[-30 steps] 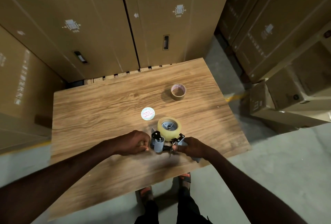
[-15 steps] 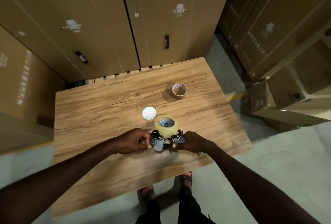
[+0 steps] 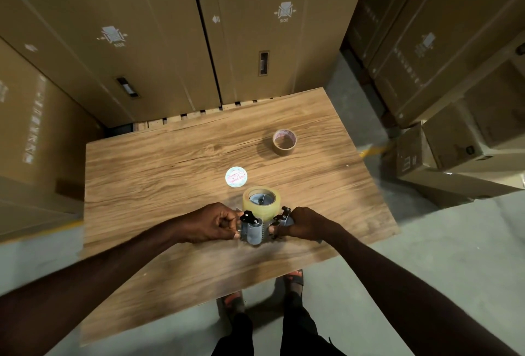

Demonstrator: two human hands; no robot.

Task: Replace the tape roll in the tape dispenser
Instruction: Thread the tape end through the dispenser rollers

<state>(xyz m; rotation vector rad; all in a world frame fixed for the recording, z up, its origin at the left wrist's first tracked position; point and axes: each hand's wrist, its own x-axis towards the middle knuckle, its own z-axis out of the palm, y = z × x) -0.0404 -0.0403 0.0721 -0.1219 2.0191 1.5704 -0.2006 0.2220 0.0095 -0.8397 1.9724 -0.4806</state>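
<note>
Both hands shift slightly up-table w/ the tape dispenser; left hand pinches its roller end, right hand wraps the handle. Clear tape roll looks light, slick — grip dispenser's rigid frame, mind the blade.

Views: one, head-worn, wide-angle; I have no second view to compare. Position: above the near edge of the wooden table, looking steeply down and forward. Range: close, with both forearms entering from the bottom corners. Frame edges: cardboard boxes bowed across the top, floor at lower right, feet at bottom centre.
</note>
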